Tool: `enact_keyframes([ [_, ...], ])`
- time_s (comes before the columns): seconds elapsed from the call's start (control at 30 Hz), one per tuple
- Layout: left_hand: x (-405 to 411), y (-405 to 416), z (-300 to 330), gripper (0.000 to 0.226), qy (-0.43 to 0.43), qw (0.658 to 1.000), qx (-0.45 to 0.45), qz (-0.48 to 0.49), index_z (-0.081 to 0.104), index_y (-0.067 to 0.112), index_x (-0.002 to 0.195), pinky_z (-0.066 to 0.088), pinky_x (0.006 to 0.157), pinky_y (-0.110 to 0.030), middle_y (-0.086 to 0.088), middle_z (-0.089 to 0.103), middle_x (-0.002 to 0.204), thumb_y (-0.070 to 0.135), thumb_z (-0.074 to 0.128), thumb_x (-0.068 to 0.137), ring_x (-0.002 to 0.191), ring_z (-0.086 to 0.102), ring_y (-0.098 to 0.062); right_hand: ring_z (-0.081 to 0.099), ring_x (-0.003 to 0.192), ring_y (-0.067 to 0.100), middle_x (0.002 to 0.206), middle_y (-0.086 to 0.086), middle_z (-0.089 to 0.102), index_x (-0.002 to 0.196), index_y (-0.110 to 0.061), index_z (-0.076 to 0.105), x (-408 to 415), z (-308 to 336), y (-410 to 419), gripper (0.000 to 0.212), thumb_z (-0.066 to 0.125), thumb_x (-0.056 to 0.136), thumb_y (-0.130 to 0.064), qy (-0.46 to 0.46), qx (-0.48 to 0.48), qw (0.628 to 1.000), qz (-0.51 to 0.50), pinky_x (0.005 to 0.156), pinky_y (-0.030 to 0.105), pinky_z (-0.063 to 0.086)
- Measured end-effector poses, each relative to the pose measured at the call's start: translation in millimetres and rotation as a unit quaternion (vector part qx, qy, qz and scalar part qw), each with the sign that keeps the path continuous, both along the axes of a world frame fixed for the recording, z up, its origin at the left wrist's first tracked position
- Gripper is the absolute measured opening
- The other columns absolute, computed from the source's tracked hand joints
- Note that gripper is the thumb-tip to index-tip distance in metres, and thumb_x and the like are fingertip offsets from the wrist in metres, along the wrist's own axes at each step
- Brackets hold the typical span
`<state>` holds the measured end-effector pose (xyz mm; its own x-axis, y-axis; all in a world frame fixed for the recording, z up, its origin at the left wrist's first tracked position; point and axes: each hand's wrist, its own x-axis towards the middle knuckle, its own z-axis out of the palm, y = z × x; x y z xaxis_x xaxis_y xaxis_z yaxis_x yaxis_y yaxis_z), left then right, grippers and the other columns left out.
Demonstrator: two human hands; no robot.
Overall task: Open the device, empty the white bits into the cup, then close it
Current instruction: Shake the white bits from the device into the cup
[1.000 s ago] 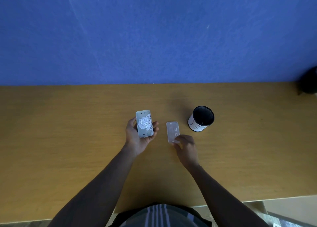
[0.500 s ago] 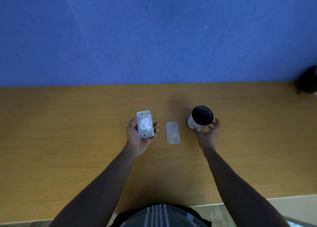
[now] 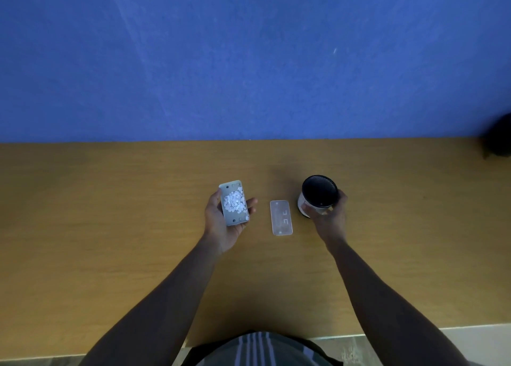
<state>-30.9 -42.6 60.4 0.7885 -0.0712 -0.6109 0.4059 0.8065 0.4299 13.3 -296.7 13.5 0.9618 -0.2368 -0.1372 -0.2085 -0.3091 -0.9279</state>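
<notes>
The device's open grey tray [image 3: 234,203] lies in the palm of my left hand [image 3: 221,221], face up, with a heap of white bits [image 3: 235,203] inside it. Its clear flat lid [image 3: 281,221] rests on the wooden table [image 3: 110,227] between my hands, touched by neither. To the right, my right hand [image 3: 330,216] wraps around the side of the cup [image 3: 318,195], which is white outside and black inside, with its mouth facing up toward me. The cup's base is hidden behind my fingers.
A blue wall [image 3: 249,61] rises behind the table's far edge. A dark object [image 3: 499,138] sits at the far right edge of the table. The table's near edge runs just in front of my striped shirt [image 3: 260,349].
My right hand left the lid lying on the table, moved right and closed around the cup. My left hand stayed in place with the tray of white bits.
</notes>
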Motion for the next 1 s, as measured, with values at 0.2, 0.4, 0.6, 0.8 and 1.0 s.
enact_keyframes([
  [0.2,6,-1,12,0.052,-0.019,0.999,-0.014,0.048,0.054,0.011,0.125,0.054,0.059,-0.029,-0.027,0.052,0.135,0.050,0.040,0.094,0.086,0.066,-0.030,0.057,0.111,0.005,0.125,-0.009,0.055,0.135,-0.028,0.035,-16,15,38,0.090,0.090,0.063,-0.030,-0.013,-0.002,0.997,0.079,0.085,0.026,0.050],
  [0.4,13,6,13,0.050,-0.047,0.994,0.022,0.091,0.063,0.011,0.116,0.054,0.066,-0.033,-0.014,0.070,0.097,0.050,0.043,0.093,0.085,0.067,-0.028,0.058,0.104,-0.001,0.121,-0.007,0.060,0.132,-0.024,0.039,-31,23,77,0.088,0.091,0.060,-0.027,-0.011,-0.023,0.989,0.146,0.077,0.006,0.046],
  [0.6,19,12,15,0.044,-0.070,0.979,0.116,0.151,0.063,0.011,0.112,0.053,0.070,-0.038,-0.005,0.068,0.078,0.047,0.041,0.095,0.069,0.066,-0.021,0.059,0.109,0.012,0.118,-0.029,0.054,0.127,-0.029,0.042,-42,28,101,0.083,0.090,0.059,-0.025,-0.016,-0.044,0.982,0.182,0.087,0.039,0.056],
  [0.8,21,13,15,0.048,-0.072,0.959,0.239,0.138,0.062,0.016,0.116,0.054,0.072,-0.034,0.001,0.072,0.086,0.052,0.044,0.090,0.079,0.067,-0.017,0.056,0.109,0.007,0.117,-0.020,0.057,0.127,-0.028,0.043,-44,37,116,0.081,0.089,0.059,-0.030,-0.023,-0.064,0.976,0.207,0.083,0.026,0.051],
  [1.0,23,12,23,0.031,-0.160,0.912,0.364,0.101,0.059,0.024,0.101,0.053,0.061,-0.027,0.002,0.062,0.088,0.048,0.045,0.088,0.079,0.062,-0.013,0.058,0.105,0.005,0.117,-0.014,0.060,0.127,-0.027,0.041,-45,45,125,0.081,0.088,0.061,-0.031,-0.026,-0.064,0.974,0.216,0.082,0.025,0.053],
])
